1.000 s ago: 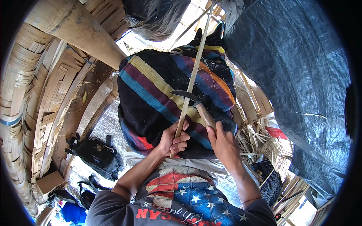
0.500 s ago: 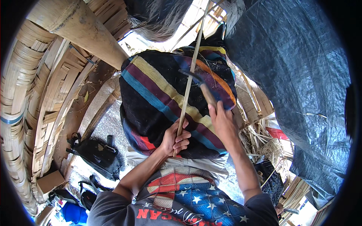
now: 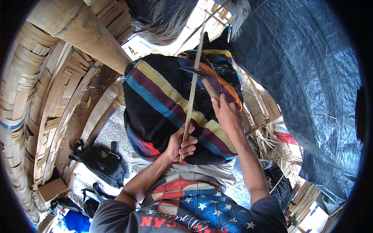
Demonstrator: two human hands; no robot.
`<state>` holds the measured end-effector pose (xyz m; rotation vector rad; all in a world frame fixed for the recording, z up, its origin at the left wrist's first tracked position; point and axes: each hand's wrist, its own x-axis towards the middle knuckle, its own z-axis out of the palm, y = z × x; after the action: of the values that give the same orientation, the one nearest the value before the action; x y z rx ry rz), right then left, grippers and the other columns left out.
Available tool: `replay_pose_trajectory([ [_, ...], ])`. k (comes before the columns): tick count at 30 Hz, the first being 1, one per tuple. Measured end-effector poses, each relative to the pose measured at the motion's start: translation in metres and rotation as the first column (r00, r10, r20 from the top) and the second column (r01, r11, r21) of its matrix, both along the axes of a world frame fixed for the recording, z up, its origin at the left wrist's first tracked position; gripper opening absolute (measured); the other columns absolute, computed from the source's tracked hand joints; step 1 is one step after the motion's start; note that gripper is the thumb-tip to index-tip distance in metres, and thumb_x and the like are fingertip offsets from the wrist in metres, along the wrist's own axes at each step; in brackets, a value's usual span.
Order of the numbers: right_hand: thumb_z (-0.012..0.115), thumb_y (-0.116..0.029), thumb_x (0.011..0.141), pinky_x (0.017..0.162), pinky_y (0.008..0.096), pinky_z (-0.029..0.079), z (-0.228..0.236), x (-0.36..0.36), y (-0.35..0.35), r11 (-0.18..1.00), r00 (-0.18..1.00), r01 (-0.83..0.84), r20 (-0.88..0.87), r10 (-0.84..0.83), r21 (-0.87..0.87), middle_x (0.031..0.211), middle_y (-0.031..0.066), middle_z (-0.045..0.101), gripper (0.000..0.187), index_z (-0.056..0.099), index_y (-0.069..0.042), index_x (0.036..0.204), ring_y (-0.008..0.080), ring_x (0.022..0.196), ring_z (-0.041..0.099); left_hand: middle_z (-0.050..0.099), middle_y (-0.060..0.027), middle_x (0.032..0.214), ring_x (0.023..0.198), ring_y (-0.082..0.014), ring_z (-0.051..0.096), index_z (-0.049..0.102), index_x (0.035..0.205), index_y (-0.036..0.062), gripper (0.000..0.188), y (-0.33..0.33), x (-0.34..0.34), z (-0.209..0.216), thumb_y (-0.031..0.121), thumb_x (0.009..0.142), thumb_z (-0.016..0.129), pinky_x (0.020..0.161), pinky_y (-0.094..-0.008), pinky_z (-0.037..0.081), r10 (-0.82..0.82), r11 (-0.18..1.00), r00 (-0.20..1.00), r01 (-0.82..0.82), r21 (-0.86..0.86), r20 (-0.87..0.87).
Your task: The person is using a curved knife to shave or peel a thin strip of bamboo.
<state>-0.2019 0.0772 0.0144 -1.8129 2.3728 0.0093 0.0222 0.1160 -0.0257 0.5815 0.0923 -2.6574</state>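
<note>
My left hand [image 3: 182,144] is closed around the near end of a long, thin bamboo strip [image 3: 191,101], its fingers curled over it. The strip slopes up and away from me, above the lap cover. In my right hand [image 3: 225,113] is the wooden handle of a knife [image 3: 211,87]. Its dark, narrow blade crosses the strip well beyond my left hand; whether it cuts in cannot be made out. Beneath both hands, a black cloth [image 3: 145,101] with yellow, maroon, blue and orange stripes covers my lap.
Woven bamboo walling [image 3: 50,89] and a thick bamboo pole [image 3: 83,29] stand at left. A dark plastic tarp [image 3: 295,66] hangs at right. On the floor lie a black bag [image 3: 101,162], a cardboard box [image 3: 52,189] and, to the right, bamboo shavings [image 3: 278,154].
My right hand and the knife have moved away from me along the strip and slightly left. The strip's far part has shifted a little left. My left hand keeps its grip.
</note>
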Motion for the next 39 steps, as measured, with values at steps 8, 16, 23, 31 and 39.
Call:
replay_pose_trajectory([
  [8,0.04,-0.048,0.109,0.091,0.0605,0.053,-0.037,-0.043,-0.049,0.911,0.909,0.399,0.085,-0.408,0.104,0.113,0.034,0.068,0.056,0.053,0.001,0.134,0.0527,0.107,0.066,0.033,0.0047,0.054,0.033,-0.0065,0.026,0.041,0.101,0.0222,0.018,0.02,0.004,0.009,0.036,0.111,0.036,0.031,-0.0218,0.021,0.005,0.998,1.0,-0.006,0.056,0.01],
  [16,0.038,-0.052,0.109,0.092,0.0625,0.049,0.034,-0.029,-0.006,0.94,0.867,0.33,0.364,-0.339,0.09,0.113,0.0382,0.065,0.059,0.054,0.0,0.132,0.0576,0.107,0.062,0.035,0.0044,0.053,0.032,-0.0061,0.031,0.042,0.101,0.0221,0.021,0.006,-0.003,-0.002,0.034,0.113,0.03,0.028,-0.0218,0.025,0.145,0.985,0.987,-0.138,0.1,-0.068],
  [23,0.046,-0.047,0.109,0.078,0.0625,0.051,0.036,0.003,0.038,0.998,0.947,0.009,0.32,-0.027,0.059,0.089,0.0334,0.068,0.046,0.054,-0.002,0.111,0.0565,0.088,0.065,0.032,0.0043,0.053,0.032,-0.0066,0.026,0.041,0.099,0.0228,0.023,0.012,-0.002,0.002,0.041,0.112,0.036,0.029,-0.0226,0.021,0.022,0.999,0.999,-0.021,-0.026,0.038],
  [31,0.04,-0.048,0.109,0.089,0.0608,0.053,0.005,-0.018,-0.027,0.959,0.946,0.275,0.161,-0.282,0.065,0.103,0.034,0.069,0.051,0.057,-0.002,0.124,0.0537,0.099,0.068,0.03,0.004,0.053,0.033,-0.0065,0.022,0.041,0.098,0.0225,0.021,0.025,0.0,0.009,0.039,0.111,0.037,0.032,-0.0229,0.017,-0.023,1.0,0.996,0.024,-0.005,0.091],
  [39,0.04,-0.051,0.109,0.082,0.0631,0.052,0.042,0.017,-0.014,0.983,0.97,0.039,0.231,-0.081,0.18,0.099,0.0375,0.067,0.052,0.054,-0.002,0.119,0.0538,0.096,0.067,0.034,0.0042,0.052,0.031,-0.0063,0.025,0.042,0.098,0.0235,0.024,0.007,0.0,0.004,0.035,0.113,0.028,0.032,-0.023,0.02,0.078,0.996,0.996,-0.08,0.036,0.034],
])
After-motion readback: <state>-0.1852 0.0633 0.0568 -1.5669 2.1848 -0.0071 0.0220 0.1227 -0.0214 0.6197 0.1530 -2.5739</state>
